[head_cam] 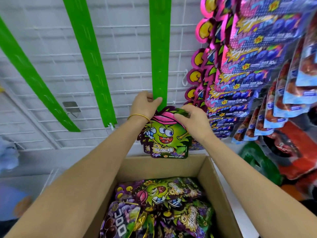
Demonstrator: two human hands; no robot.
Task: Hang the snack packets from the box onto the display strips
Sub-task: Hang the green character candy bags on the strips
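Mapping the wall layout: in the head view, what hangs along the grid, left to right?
Far-left green strip → middle green strip → third green strip, its end pinched by the left hand → purple-blue packets → red-and-light-blue packets.

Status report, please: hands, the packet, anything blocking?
Left hand pinches lower end of rightmost green strip. Right hand grips green cartoon packet by its top, just under that strip. Whether hooked, cannot tell. Nothing blocking; box below holds more packets.
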